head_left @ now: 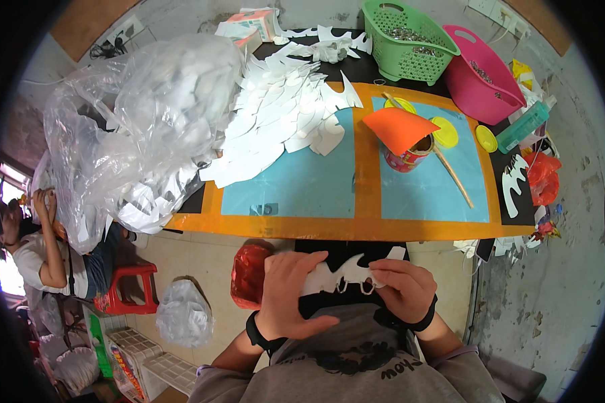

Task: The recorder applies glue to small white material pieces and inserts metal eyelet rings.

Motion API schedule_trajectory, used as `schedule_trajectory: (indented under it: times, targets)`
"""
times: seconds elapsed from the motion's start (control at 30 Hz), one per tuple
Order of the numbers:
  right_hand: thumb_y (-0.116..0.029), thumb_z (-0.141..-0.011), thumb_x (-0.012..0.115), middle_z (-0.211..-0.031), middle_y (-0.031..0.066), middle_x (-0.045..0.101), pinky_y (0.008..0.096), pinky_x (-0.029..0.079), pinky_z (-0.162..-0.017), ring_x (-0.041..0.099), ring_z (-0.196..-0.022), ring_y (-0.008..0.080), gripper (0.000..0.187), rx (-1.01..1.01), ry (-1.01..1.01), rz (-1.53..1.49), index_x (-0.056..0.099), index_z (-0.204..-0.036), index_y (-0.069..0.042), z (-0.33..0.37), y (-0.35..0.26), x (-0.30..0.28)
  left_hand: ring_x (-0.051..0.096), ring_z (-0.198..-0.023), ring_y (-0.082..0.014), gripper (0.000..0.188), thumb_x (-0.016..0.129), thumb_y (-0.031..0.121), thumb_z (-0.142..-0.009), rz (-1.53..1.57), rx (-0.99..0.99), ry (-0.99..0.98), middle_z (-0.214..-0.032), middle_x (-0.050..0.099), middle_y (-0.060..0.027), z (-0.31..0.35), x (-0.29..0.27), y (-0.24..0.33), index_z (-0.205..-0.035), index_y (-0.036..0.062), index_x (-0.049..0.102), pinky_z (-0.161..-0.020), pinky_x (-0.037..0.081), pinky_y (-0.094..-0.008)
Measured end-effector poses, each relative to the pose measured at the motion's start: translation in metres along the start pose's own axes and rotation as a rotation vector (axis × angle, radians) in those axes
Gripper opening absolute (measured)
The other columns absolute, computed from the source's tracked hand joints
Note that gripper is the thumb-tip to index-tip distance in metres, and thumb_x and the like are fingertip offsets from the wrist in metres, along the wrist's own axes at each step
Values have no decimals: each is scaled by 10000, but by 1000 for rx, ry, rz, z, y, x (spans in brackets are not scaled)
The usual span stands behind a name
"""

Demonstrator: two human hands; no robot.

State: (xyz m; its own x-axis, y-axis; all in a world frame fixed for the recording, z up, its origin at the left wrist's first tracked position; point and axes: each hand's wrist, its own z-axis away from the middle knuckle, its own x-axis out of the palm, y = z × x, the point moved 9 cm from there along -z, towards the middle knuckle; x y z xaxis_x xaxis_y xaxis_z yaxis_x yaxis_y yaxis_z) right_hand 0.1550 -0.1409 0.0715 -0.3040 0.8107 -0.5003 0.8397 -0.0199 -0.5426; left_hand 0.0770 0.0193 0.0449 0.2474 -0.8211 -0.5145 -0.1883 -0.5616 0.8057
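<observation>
A white jagged cut-out piece (323, 277) with wavy edges lies level in front of my body, above my lap. Two small rings (367, 287) hang at its lower edge. My right hand (403, 285) pinches the piece near its right end between thumb and fingers. My left hand (282, 295) is at the other end, fingers stretched out along the piece and thumb spread well away from it. Its palm hides part of that end. On the table, many similar white cut-outs (269, 114) are heaped in a loose pile.
Bulging clear plastic bags (175, 101) of white pieces stand left. A green basket (410, 50) and a pink basket (480, 77) hold small metal parts. An orange sheet (401, 129) leans over a red tin (405, 161) with a stick (456, 178). Someone sits by a red stool (129, 289).
</observation>
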Motion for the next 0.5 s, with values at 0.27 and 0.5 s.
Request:
schedule_trajectory:
  times: [0.27, 0.5]
  targets:
    - [60, -698, 736, -970, 129, 706, 280, 553, -602, 703, -748, 248, 191, 43, -104, -97, 661, -850, -27, -10, 1, 1, 563, -1167, -297, 750, 855, 120, -677, -75, 35, 32, -1205, 584, -149, -4, 11, 9, -1315, 20, 473, -927, 473, -362]
    - [63, -716, 707, -1143, 167, 651, 347, 563, -697, 688, -847, 297, 224, -54, -131, 30, 663, -911, -37, -67, 0, -16, 610, -912, -250, 280, 735, 24, -705, -478, 217, 285, -1007, 646, -74, -17, -63, 29, -972, 79, 669, -844, 433, -413]
